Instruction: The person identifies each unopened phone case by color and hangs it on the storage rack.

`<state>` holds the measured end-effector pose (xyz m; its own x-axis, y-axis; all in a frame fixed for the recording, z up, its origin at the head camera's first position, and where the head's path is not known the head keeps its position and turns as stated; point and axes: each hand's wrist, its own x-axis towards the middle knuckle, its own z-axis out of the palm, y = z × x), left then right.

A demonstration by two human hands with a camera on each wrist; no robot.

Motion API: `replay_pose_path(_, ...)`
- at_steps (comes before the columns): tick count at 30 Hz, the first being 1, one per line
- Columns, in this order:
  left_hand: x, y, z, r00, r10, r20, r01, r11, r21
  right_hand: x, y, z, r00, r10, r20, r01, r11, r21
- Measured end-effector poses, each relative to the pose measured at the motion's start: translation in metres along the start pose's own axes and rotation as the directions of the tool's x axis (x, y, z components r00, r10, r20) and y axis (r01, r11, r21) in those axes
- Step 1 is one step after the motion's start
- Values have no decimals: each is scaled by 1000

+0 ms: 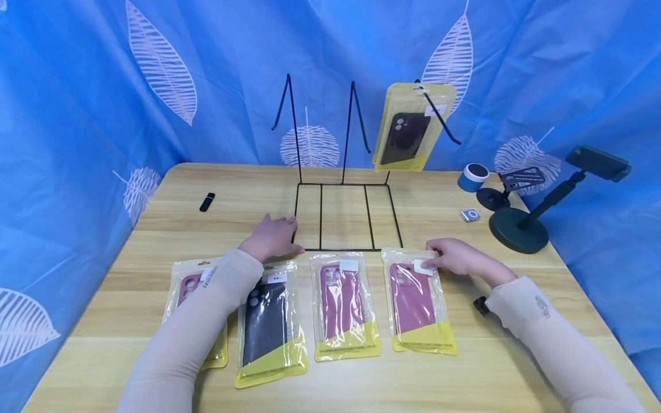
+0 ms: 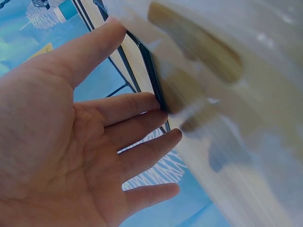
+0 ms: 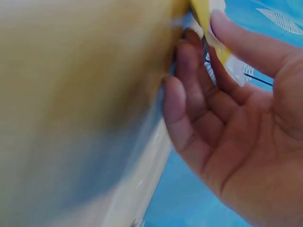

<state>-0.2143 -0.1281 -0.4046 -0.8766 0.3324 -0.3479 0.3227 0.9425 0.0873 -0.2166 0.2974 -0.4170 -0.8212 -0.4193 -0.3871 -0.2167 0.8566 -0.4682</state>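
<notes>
The left hand (image 1: 271, 236) is laid flat on the wooden counter (image 1: 155, 229) with its fingers straight and relaxed; nothing is held by it. Its fingertips are set against the front left corner of the black wire rack (image 1: 347, 217), at about 9 o'clock from the rack's base, seemingly so that the light frame is steadied. In the left wrist view the same open palm (image 2: 61, 156) is seen with the fingers touching a dark wire edge.

The right hand (image 1: 457, 257) is placed at the top right corner of the rightmost packet (image 1: 418, 301), a clear-and-yellow bag in which a dark red phone case is sealed. That corner is pinched between thumb and fingers, as is shown in the right wrist view, where the yellow edge of the bag is caught between the thumb and fingertips (image 3: 189, 61). The packet is lying flat on the counter, at 5 o'clock from the rack's base and just in front of it.

Three more packets are laid in a row to its left: a dark red one (image 1: 345, 307), a black one (image 1: 271, 324) and one partly hidden under the left forearm (image 1: 188, 287). A fifth packet (image 1: 410, 129) is hung from the rack's right hook, at 1 o'clock. At 3 o'clock from the rack a phone stand (image 1: 521, 226), a blue roll (image 1: 472, 176) and a small square gadget (image 1: 470, 215) are found; a small black stick (image 1: 206, 202) is at 9 o'clock.
</notes>
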Motion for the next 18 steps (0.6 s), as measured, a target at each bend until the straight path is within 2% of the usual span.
replay_pose_path(3,0,1,-1,1000,3,-2,-3,1000,1,-5,3,1,997,6,-71,-5,1000,22)
replay_pose_path(6,0,0,-2,1000,-1,5,1,1000,-1,-11,3,-2,992,-4,-129,19,994,109)
replay_pose_path(12,1,0,-1,1000,-3,10,3,1000,-3,-30,-11,-24,969,-68,-237,134,951,277)
replay_pose_path(15,0,0,-2,1000,-2,14,2,1000,-8,-44,-27,-34,947,-123,-298,227,910,346)
replay_pose_path(18,0,0,-3,1000,-1,14,1,1000,-9,-55,-44,-41,912,-218,-348,361,830,426)
